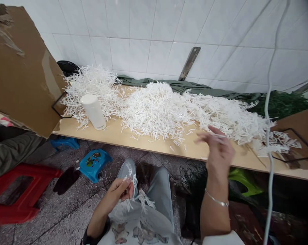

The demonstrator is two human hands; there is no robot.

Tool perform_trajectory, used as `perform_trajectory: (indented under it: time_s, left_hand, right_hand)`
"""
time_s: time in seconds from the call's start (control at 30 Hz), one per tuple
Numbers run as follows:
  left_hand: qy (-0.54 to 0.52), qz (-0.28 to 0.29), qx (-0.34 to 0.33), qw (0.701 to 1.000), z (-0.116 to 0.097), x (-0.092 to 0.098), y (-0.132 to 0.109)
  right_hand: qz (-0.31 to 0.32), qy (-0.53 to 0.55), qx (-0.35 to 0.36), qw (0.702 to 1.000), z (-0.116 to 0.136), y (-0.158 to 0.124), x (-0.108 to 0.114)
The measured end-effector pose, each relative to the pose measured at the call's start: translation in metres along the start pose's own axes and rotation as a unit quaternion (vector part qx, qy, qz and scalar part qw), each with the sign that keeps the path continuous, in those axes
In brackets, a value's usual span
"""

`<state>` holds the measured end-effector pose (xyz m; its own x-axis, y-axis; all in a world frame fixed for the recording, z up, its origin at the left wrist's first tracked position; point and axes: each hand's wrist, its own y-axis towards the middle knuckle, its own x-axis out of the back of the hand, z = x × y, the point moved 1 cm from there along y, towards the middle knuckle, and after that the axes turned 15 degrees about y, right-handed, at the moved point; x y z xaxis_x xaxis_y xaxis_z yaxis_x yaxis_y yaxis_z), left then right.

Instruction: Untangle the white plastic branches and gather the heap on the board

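White branching strands, many: three loose heaps along the table (113, 136), merging at their edges. Left heap (92, 80) on the table's left part; middle heap (154, 112) at its centre; right heap (228, 115) reaching toward its right end. Scattered bits along the table's front.

Left hand (120, 190): before the table, above the lap, thumb and fingers pinching a white strand (135, 183). White sprig (145, 200): at the lap, beside that hand; whether joined to the strand, cannot tell.

Right hand (219, 149): raised at the table's front edge, right of centre, fingers bent, blurred; whether it grips anything, cannot tell. Silver bracelet (217, 202) at its wrist.

White bottle (94, 112): upright on the table, before the left heap. Green cloth (195, 87): along the table's rear edge. Cardboard (23, 75): at the table's left end. Blue stool (92, 165): on the floor before the table.
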<state>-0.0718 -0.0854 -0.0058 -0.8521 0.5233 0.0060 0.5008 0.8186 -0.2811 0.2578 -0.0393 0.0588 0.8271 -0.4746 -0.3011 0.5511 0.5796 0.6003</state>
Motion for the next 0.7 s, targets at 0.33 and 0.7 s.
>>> perform_trajectory:
  time_s: [0.33, 0.7]
  left_hand:
    - [-0.241, 0.039, -0.041, 0.969, -0.024, -0.010, 0.028]
    - [-0.119, -0.101, -0.044, 0.987, -0.006, -0.018, 0.042]
  right_hand:
    - [0.203, -0.240, 0.076, 0.946, -0.041, -0.023, -0.069]
    - [0.435, -0.220, -0.069, 0.870, 0.007, -0.116, -0.096]
